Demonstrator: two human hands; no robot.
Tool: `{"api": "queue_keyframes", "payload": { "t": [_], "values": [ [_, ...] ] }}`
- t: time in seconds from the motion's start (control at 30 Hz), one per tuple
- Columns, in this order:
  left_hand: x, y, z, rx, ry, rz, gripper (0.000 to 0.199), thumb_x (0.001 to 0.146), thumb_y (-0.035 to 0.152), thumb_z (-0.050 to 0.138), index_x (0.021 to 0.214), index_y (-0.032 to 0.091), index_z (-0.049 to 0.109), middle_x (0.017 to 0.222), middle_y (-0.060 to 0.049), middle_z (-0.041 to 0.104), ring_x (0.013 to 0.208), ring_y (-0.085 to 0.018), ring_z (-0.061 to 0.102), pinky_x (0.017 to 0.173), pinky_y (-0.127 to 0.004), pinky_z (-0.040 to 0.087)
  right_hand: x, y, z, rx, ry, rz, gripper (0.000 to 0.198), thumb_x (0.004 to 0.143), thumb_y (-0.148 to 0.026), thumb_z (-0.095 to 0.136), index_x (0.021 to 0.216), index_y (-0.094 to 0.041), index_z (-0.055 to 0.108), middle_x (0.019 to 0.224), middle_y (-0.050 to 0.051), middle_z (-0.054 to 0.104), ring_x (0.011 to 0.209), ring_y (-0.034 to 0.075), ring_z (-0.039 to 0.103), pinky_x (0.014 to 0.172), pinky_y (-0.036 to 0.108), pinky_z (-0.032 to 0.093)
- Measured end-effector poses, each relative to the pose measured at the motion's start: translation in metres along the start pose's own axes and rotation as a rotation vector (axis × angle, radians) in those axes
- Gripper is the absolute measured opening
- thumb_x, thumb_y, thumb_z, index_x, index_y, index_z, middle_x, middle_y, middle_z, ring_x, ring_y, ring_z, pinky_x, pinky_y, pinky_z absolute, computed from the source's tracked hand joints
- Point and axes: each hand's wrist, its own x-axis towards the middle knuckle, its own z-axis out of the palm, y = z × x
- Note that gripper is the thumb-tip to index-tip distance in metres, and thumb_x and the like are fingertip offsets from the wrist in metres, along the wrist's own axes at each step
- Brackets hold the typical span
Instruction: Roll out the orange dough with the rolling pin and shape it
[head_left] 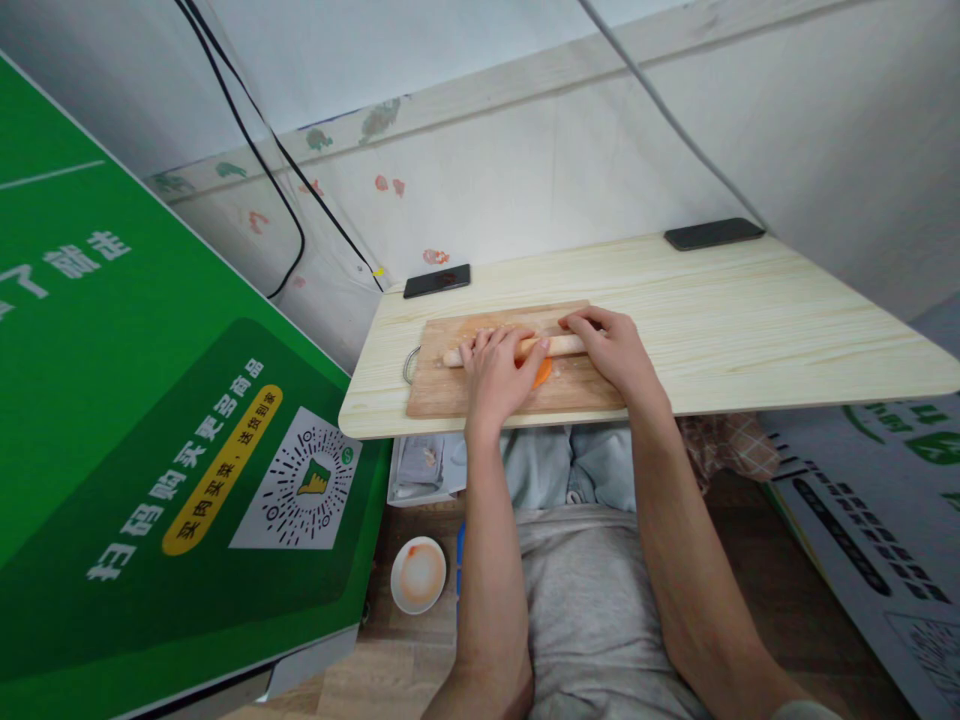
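Note:
A pale wooden rolling pin [566, 346] lies crosswise on a wooden cutting board [436, 394]. My left hand [498, 372] rests over the pin's left part, fingers curved across it and thumb toward the middle. Near the other end, my right hand [613, 348] grips the pin with bent fingers, hiding that end. Under the pin, between the hands, shows a flat orange piece [543, 374] that looks like dough. Whitish dust or crumbs are scattered over the board.
The board lies on a light wood table [750, 330] against the wall. Two dark phones, one at back left [437, 281] and one at back right [714, 234], lie there. A green panel [90, 400] stands at left. Below is a white bowl [418, 575].

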Motion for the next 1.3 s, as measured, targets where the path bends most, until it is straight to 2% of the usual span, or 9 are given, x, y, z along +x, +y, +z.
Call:
{"api": "queue_keyframes", "payload": {
  "t": [1.3],
  "values": [
    [-0.0002, 0.0008, -0.0002, -0.004, 0.005, -0.003, 0.027, 0.112, 0.05, 0.061, 0.124, 0.033, 0.08, 0.138, -0.001, 0.08, 0.134, -0.03, 0.063, 0.119, -0.05, 0.037, -0.0019, -0.0033, 0.0001, 0.006, 0.011, -0.007, 0.025, 0.092, -0.04, 0.062, 0.086, -0.024, 0.081, 0.101, 0.009, 0.086, 0.102, 0.031, 0.077, 0.099, 0.045, 0.057]
  ]
}}
